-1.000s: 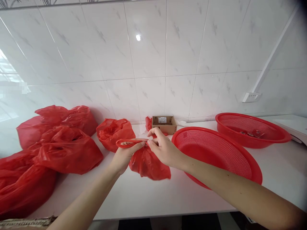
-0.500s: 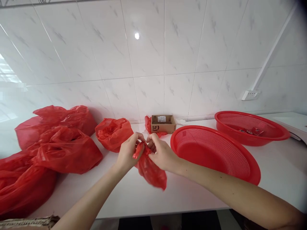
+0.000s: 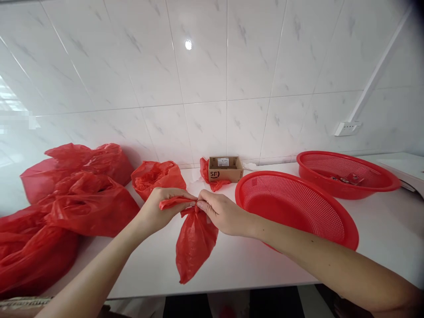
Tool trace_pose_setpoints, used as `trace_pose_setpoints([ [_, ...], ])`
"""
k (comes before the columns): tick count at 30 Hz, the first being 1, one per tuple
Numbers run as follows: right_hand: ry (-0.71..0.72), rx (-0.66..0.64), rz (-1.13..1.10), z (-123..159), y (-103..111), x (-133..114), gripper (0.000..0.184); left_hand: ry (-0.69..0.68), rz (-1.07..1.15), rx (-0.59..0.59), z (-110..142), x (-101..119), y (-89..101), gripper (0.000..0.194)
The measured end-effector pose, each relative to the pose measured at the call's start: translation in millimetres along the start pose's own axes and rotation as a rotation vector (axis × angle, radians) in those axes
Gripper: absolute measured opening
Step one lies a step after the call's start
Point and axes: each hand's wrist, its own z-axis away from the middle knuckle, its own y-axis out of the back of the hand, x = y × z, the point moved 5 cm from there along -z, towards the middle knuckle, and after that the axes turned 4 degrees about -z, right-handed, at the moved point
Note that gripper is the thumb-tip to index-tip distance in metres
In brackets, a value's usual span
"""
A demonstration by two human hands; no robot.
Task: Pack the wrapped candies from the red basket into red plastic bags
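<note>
A small red plastic bag (image 3: pixel 196 247) hangs over the front of the white table, its neck bunched up at the top. My left hand (image 3: pixel 158 211) is closed on a twisted strand of the bag's top, drawn out to the left. At the neck, the fingers of my right hand (image 3: pixel 221 213) pinch the gathered plastic. The bag bulges below the pinch and tapers to a point; its contents cannot be made out.
Several filled red bags (image 3: pixel 94 205) crowd the table's left side, with a smaller bag (image 3: pixel 159 176) beside them. An open cardboard box (image 3: pixel 225 169) stands by the tiled wall. Right of my hands lies a red basket (image 3: pixel 331 212); a second basket (image 3: pixel 347 187) behind holds small items.
My left hand has pulled left, stretching out a strand of the bag's top. The bag's body has swung from lower right to hanging lower left, and its neck looks tighter.
</note>
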Motion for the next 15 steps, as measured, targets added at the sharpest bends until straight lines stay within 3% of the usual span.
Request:
trace_pose_setpoints([
  [2, 0.092, 0.037, 0.162, 1.5, -2.6, -5.6, 0.021, -0.003, -0.022, 0.007, 0.2, -2.1, 9.2, 0.017],
  [5, 0.127, 0.029, 0.311, 3.6, -10.0, -7.8, 0.019, 0.059, -0.037, 0.121, 2.9, -7.9, 23.2, 0.017],
  [8, 0.113, -0.001, 0.290, 6.5, -19.5, -8.9, 0.020, 0.122, -0.019, 0.152, 12.7, -8.6, 30.7, 0.018],
  [10, 0.147, 0.058, 0.207, 9.8, -24.7, -12.3, 0.020, 0.136, 0.008, 0.157, 25.8, -6.5, 39.5, 0.019],
  [12, 0.217, 0.160, 0.112, 15.5, -30.3, -13.8, 0.018, 0.192, 0.083, 0.225, 46.8, -9.5, 60.0, 0.021],
  [15, 0.255, 0.254, 0.020, 28.5, -44.6, 3.1, 0.012, 0.340, 0.216, 0.550, 97.7, -25.2, 116.4, 0.033],
])
